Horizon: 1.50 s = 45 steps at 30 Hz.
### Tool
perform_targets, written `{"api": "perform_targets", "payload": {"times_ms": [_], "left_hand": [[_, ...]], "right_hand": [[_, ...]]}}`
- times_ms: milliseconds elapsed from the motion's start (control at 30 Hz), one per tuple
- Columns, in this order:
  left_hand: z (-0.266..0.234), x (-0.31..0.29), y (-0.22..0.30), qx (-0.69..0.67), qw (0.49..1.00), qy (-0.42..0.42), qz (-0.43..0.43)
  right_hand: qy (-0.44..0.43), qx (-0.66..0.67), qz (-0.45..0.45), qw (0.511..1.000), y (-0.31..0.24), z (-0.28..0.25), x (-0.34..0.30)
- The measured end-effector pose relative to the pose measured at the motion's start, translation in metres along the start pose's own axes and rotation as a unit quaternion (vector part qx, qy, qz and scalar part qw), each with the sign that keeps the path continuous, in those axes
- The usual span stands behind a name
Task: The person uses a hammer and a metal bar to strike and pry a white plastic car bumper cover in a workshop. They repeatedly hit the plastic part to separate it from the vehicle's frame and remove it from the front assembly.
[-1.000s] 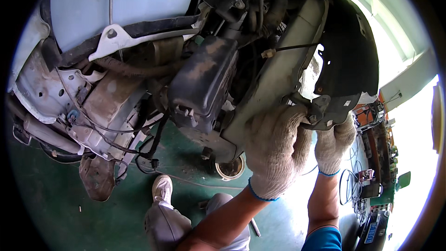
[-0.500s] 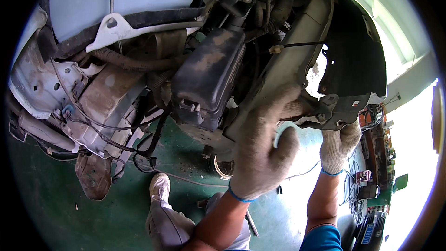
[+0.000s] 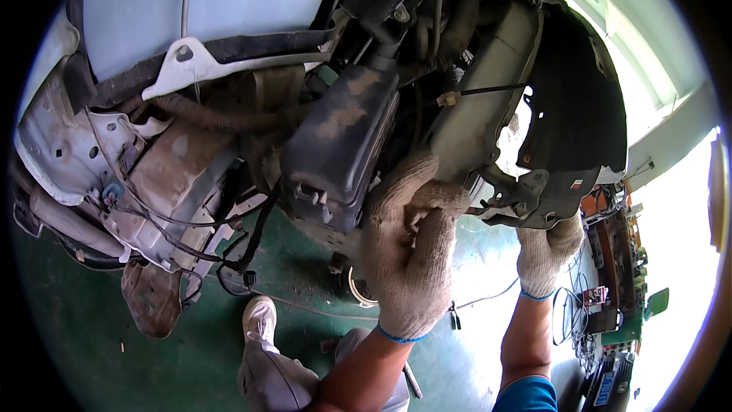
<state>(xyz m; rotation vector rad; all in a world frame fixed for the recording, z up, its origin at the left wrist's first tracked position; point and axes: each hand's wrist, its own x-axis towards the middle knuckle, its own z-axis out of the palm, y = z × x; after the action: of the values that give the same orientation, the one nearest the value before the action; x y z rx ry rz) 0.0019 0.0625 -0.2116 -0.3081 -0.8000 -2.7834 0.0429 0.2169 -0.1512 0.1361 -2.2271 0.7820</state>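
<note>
A black plastic fender liner point(image 3: 568, 122) hangs at the upper right beside a pale metal body rail point(image 3: 480, 91) of a partly stripped car. My right hand point(image 3: 549, 252), in a cream knit glove, grips the liner's lower edge from below; its fingertips are hidden behind it. In the same kind of glove, my left hand point(image 3: 408, 252) is at the rail's lower end, left of the liner's bracket point(image 3: 515, 194). Its thumb and fingers are curled together, and whatever may be between them is hidden. Left of this hand sits a dusty black lidded box point(image 3: 335, 149).
Loose wiring point(image 3: 244, 248) and a rusty bracket point(image 3: 152, 297) hang at the left. A ring-shaped part point(image 3: 362, 290) is low behind my left wrist, above the green floor point(image 3: 206, 358). A cluttered workbench point(image 3: 618, 259) and coiled cables point(image 3: 576, 320) are at the right.
My left hand has shifted left, away from the bracket, and its fingers have curled in. The liner's lower end has dropped slightly, with my right hand still at its edge.
</note>
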Motion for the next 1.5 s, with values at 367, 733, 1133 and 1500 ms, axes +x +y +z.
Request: {"api": "perform_targets", "payload": {"times_ms": [367, 733, 1133, 1500], "left_hand": [[0.001, -0.002, -0.009, 0.009, 0.998, 0.045, 0.04], [-0.001, 0.0, -0.01, 0.034, 0.997, 0.03, 0.058], [-0.008, 0.01, -0.01, 0.098, 0.976, -0.144, 0.134], [0.011, 0.023, 0.003, 0.296, 0.922, -0.21, 0.137]], "right_hand": [[0.006, 0.025, 0.008, 1.0, 0.003, 0.001, -0.005], [0.02, 0.048, 0.007, 0.999, 0.008, 0.003, -0.012], [-0.013, 0.016, 0.066, 0.998, 0.018, -0.003, -0.03], [-0.107, -0.132, 0.288, 0.943, 0.134, -0.049, -0.127]]}}
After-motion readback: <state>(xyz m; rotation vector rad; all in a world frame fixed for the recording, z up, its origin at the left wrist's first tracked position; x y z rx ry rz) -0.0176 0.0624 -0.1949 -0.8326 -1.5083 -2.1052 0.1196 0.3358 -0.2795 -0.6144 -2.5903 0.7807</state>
